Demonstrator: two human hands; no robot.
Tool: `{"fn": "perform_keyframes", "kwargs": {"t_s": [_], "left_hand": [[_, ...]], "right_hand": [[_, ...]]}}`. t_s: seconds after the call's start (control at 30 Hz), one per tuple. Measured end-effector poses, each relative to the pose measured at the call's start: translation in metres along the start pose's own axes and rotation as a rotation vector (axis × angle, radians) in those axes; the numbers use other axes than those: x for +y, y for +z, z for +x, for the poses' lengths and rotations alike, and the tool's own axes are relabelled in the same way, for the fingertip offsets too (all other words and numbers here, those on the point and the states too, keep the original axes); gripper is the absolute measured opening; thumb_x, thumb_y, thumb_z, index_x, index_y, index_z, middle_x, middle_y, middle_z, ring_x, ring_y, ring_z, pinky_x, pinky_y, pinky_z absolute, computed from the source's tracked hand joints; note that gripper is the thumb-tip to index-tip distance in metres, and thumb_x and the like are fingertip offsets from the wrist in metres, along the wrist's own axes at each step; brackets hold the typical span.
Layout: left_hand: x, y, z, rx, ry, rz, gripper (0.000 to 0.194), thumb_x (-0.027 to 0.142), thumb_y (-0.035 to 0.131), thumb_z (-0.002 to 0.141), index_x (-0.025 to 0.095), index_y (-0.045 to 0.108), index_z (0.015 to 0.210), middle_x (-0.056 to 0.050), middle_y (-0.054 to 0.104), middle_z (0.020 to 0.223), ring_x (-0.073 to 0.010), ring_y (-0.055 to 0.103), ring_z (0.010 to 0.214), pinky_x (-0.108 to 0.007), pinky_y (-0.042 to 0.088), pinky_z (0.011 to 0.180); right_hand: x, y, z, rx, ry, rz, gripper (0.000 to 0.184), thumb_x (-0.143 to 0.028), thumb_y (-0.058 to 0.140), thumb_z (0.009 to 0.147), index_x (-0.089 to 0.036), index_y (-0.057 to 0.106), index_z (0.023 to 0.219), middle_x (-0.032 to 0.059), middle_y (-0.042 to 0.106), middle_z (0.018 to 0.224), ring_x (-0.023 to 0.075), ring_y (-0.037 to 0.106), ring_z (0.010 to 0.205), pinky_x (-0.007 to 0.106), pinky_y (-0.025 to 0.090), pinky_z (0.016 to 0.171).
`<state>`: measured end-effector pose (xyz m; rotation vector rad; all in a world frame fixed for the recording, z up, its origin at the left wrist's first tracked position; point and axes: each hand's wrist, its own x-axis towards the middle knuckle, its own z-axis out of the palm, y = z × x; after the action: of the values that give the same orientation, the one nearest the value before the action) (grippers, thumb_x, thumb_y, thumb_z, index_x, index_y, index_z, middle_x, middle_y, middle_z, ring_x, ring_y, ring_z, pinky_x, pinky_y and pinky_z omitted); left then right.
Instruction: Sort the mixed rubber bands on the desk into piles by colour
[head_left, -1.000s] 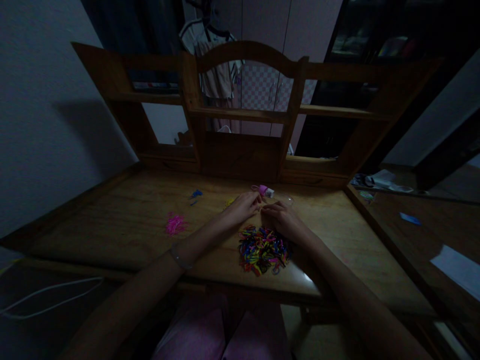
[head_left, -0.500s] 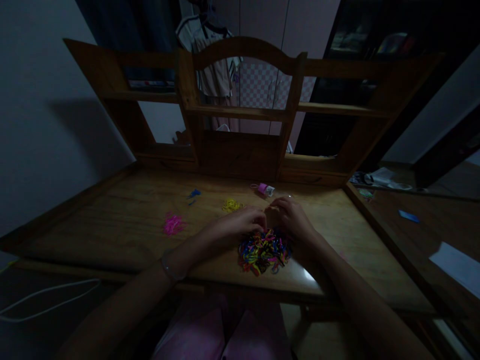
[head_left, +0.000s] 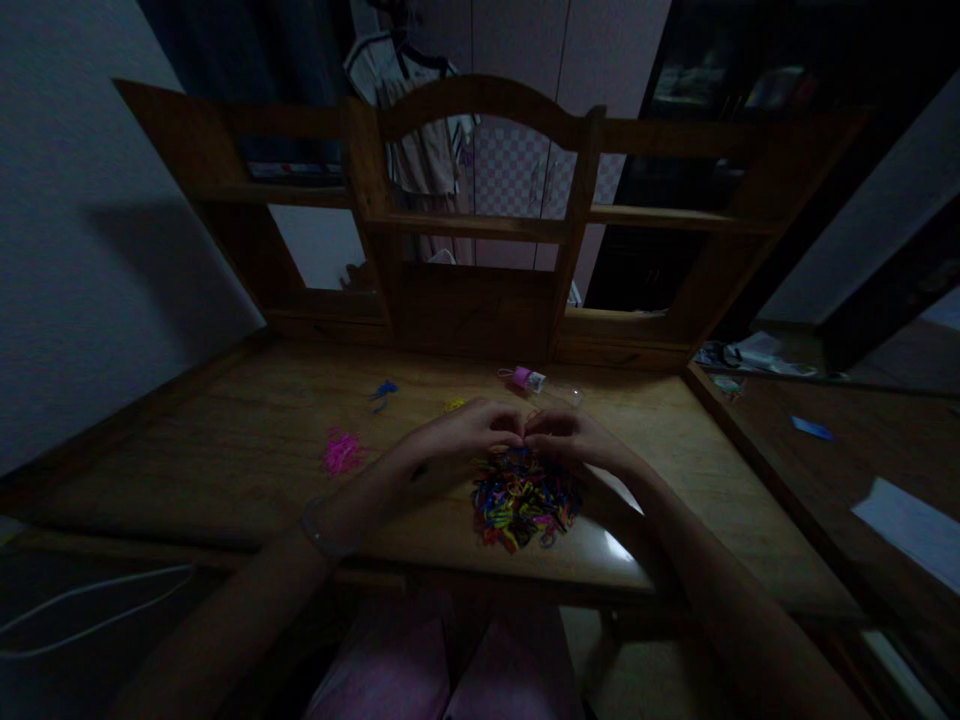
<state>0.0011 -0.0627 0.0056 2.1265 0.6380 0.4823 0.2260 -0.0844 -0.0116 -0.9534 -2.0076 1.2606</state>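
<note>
A mixed heap of small colourful rubber bands [head_left: 526, 508] lies on the wooden desk in front of me. Over its far edge, my left hand [head_left: 486, 426] and my right hand [head_left: 564, 436] meet at the fingertips. Thumb and fingers are pinched on both hands; whatever sits between them is too small and dark to make out. Behind my left hand, a yellow bunch [head_left: 454, 405] is partly hidden. Further left lie a pink bunch [head_left: 342, 452] and a small blue bunch [head_left: 385, 390].
Beyond my hands lies a small pink-and-clear item with a loop [head_left: 526, 379], with a clear object [head_left: 576, 396] right of it. A wooden shelf unit [head_left: 480, 228] rises along the desk's back edge. On the right surface are a white sheet [head_left: 911, 535] and a blue card [head_left: 811, 428].
My hands have come together, from apart to fingertips meeting above the heap's far edge. My left hand now covers more of the yellow bunch. The clear object shows more fully.
</note>
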Motion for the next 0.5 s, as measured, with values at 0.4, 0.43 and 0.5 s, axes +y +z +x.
{"fn": "perform_keyframes", "kwargs": {"t_s": [0.4,0.43,0.5], "left_hand": [[0.009,0.008,-0.015,-0.012,-0.127,-0.258,0.018,0.028,0.070,0.076,0.013,0.062,0.084,-0.002,0.063,0.079,-0.0122,0.058,0.071,-0.025,0.045,0.066],[0.009,0.008,-0.016,-0.012,-0.129,-0.279,0.018,0.027,0.070,0.075,0.013,0.062,0.083,-0.001,0.063,0.078,-0.0118,0.057,0.071,-0.025,0.045,0.066],[0.010,0.009,-0.018,0.000,-0.134,-0.307,0.018,0.027,0.070,0.075,0.013,0.061,0.083,-0.001,0.062,0.077,-0.0113,0.057,0.070,-0.024,0.045,0.066]], "right_hand": [[-0.003,-0.012,-0.014,-0.266,0.246,0.195,0.034,-0.036,0.076,0.074,-0.017,0.069,0.101,0.0059,0.074,0.084,0.0141,0.067,0.061,0.024,0.052,0.055],[-0.004,-0.013,-0.015,-0.272,0.258,0.189,0.034,-0.037,0.076,0.075,-0.017,0.069,0.101,0.0058,0.074,0.083,0.0131,0.066,0.056,0.024,0.051,0.052],[-0.007,-0.013,-0.016,-0.270,0.269,0.172,0.035,-0.040,0.075,0.075,-0.016,0.070,0.101,0.0051,0.073,0.079,0.0110,0.061,0.047,0.023,0.048,0.046]]}}
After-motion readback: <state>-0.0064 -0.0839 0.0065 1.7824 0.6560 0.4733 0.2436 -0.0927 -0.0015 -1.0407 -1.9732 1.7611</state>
